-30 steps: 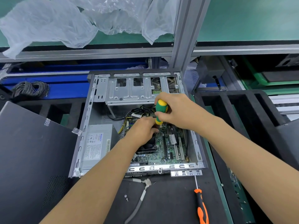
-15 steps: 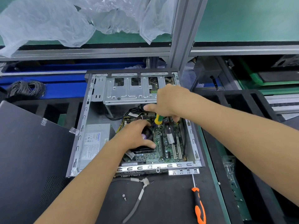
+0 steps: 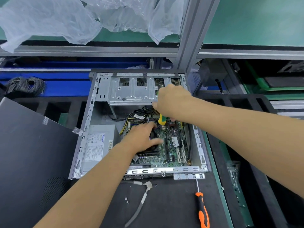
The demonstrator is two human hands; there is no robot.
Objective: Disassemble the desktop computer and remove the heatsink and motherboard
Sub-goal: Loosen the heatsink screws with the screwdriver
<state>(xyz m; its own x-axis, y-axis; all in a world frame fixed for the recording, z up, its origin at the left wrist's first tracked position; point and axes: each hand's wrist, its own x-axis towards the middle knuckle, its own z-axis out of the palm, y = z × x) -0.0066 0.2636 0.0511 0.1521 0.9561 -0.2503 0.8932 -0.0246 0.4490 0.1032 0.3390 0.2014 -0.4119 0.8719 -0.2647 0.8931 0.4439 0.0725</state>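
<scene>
Over the last second the right hand (image 3: pixel 171 102), gripping the green-and-yellow screwdriver (image 3: pixel 162 120), has tipped its tip down beside the heatsink (image 3: pixel 152 145), which sits in the open case (image 3: pixel 92 129) under the flat left hand (image 3: pixel 141 137), probably loosening a heatsink screw.

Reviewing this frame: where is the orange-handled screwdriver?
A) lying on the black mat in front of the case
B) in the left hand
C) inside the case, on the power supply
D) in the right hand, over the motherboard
A: the orange-handled screwdriver lies untouched on the black mat in front of the case; the right hand grips a green-and-yellow screwdriver instead.
</scene>
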